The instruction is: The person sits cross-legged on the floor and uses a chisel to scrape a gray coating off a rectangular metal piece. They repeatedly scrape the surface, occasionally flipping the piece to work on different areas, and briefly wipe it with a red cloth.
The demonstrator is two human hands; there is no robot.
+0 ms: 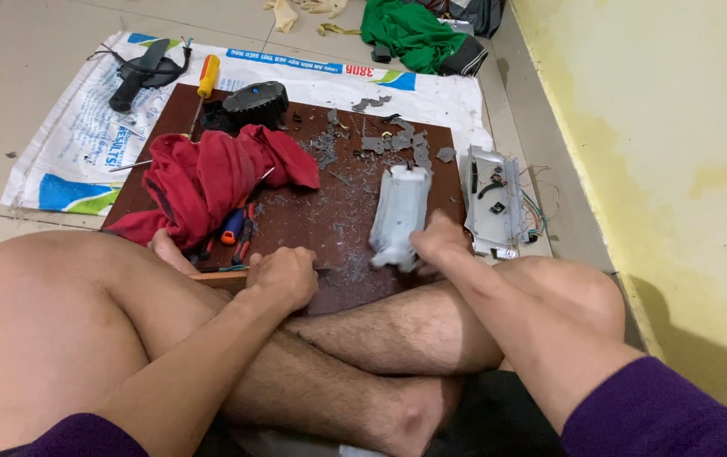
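My right hand (438, 242) grips the near end of a long white plastic housing (399, 213), which stands tilted on a dark brown wooden board (313, 216). My left hand (283, 277) is closed over the handle of a flat tool at the board's near edge; its blade points right and is mostly hidden. A crumpled red cloth (207, 178) lies on the board's left half, with orange-and-blue handled tools (236, 228) poking out beneath it. Grey plastic fragments (397, 140) are scattered across the board.
A second opened white housing with wires (496, 201) lies right of the board. A screwdriver with yellow handle (206, 79), a black round part (255, 103) and a black tool (139, 72) sit at the back on a white woven sack (84, 144). Green cloth (410, 32) behind; yellow wall (677, 152) right.
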